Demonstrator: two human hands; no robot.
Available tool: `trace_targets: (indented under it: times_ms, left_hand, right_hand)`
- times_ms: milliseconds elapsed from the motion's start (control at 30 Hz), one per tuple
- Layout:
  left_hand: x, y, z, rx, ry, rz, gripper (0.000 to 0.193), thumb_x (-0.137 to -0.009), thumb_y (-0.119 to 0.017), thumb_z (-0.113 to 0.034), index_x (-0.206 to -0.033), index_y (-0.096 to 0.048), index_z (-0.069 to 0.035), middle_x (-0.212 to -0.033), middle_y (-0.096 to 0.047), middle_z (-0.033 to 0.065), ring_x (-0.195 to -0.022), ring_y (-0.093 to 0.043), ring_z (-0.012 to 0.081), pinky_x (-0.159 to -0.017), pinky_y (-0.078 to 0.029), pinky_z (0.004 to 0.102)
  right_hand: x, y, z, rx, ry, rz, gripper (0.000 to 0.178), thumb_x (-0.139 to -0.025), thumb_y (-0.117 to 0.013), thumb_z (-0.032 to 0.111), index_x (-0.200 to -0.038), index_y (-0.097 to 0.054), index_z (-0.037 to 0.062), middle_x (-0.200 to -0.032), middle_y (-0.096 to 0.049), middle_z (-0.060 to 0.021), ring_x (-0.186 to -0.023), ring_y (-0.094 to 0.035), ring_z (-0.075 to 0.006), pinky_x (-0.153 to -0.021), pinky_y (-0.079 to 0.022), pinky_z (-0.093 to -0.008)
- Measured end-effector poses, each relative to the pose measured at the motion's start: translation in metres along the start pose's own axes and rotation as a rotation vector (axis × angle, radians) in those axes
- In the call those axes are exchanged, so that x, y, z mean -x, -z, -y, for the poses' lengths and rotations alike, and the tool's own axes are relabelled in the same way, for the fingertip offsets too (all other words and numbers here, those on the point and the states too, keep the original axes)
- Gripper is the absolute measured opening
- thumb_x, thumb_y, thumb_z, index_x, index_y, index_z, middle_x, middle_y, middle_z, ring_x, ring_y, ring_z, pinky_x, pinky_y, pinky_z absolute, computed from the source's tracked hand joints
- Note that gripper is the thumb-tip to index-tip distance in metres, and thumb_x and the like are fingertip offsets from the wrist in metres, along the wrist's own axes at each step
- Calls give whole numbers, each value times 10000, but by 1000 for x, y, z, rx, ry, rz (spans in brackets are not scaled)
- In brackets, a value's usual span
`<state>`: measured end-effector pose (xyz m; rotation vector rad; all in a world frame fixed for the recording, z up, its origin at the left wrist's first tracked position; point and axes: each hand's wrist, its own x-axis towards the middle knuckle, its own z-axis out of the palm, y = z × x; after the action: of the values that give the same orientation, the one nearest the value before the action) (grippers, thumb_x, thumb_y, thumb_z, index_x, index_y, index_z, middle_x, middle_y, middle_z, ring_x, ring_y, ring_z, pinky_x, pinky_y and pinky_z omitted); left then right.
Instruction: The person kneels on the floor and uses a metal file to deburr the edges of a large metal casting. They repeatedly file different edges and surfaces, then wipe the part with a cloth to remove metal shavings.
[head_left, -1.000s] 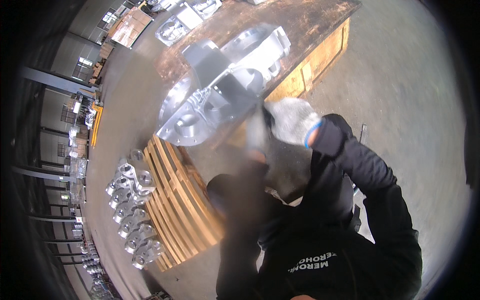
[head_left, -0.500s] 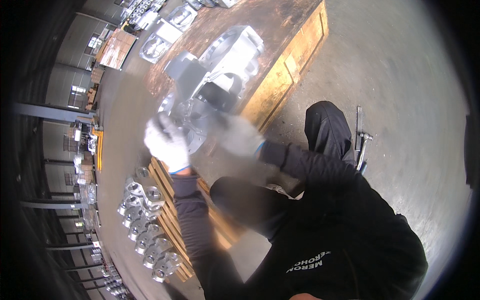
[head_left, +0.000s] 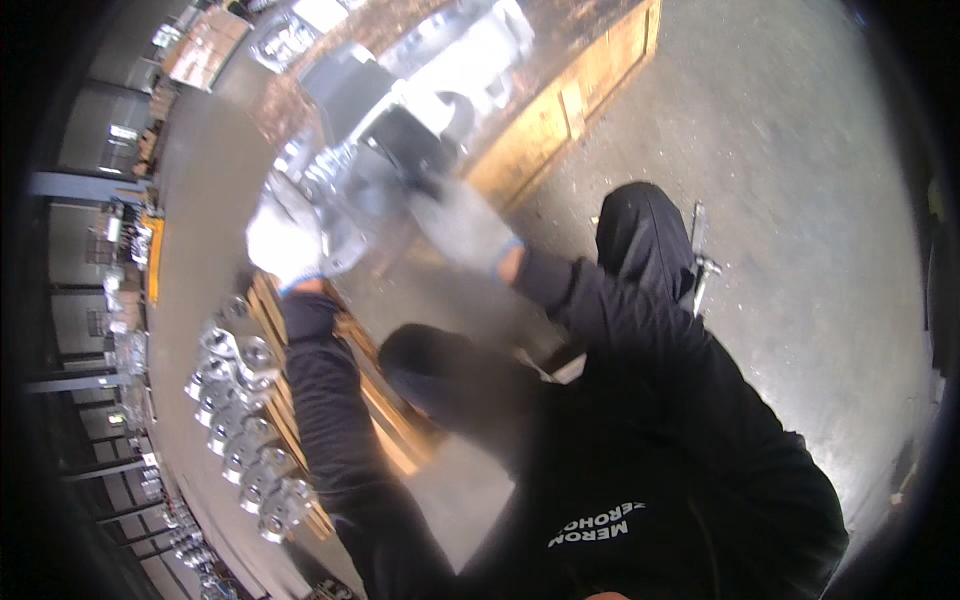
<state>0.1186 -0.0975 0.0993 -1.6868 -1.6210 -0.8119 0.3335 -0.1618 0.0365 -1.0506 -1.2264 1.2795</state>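
A large silvery machined metal casting (head_left: 470, 55) lies on the table's near end, overexposed along its upper side. A grey block-like section (head_left: 345, 90) and a dark rounded section (head_left: 408, 145) show on its nearer part. My left hand (head_left: 285, 240), in a white glove with a blue cuff edge, has its fingers curled on the edge of a silvery flange-like metal part (head_left: 343, 240) at the near end. My right hand (head_left: 465, 228), gloved alike, is against the near side below the dark section. Motion blur hides its fingers and anything in them.
Several silvery metal brackets (head_left: 245, 435) stand in a row on the floor at the left, beside wooden slats (head_left: 375, 420). The wooden table side (head_left: 550, 120) runs to the far right. A metal hand tool (head_left: 703, 270) lies beyond my right knee (head_left: 645, 235).
The view has shifted, so the castings sit higher and farther left in it. Both hands stay at the near end of the metalwork. The right hand remains blurred.
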Motion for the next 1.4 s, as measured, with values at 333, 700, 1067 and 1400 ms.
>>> trace_targets:
  times_ms: [333, 700, 1067, 1400]
  left_hand:
    - [0, -3, 2, -66, 151, 140, 619, -1063, -381, -533, -910, -806, -109, -815, -739, 202, -772, -728, 428, -729, -584, 500]
    - [3, -6, 25, 153, -25, 96, 552, -1055, -452, -486, -852, -793, -102, -756, -720, 183, -694, -710, 375, -652, -567, 468]
    - [8, 10, 21, 166, -27, 85, 500, -1059, -459, -451, -903, -779, -99, -814, -721, 170, -747, -707, 353, -694, -562, 463]
    - [11, 25, 12, 167, -26, 95, 455, -1062, -466, -419, -949, -766, -96, -868, -723, 158, -796, -703, 333, -732, -558, 459]
  right_hand:
    - [-105, -1, -33, 603, 598, 39, 373, -982, -513, 283, -1116, -696, -13, -954, -737, -214, -850, -715, -342, -817, -562, -419]
    - [-55, 63, 26, 1433, 775, 175, 358, -972, -566, 239, -1221, -685, 11, -1105, -713, -196, -909, -692, -338, -833, -544, -470]
    - [-85, 75, 23, 1435, 1372, 231, 348, -936, -641, 184, -1254, -670, 46, -1154, -684, -169, -851, -680, -336, -774, -539, -467]
    - [-9, 87, 61, 1883, 1068, 334, 487, -834, -660, 67, -1319, -673, 109, -1187, -694, -140, -773, -724, -263, -633, -578, -355]
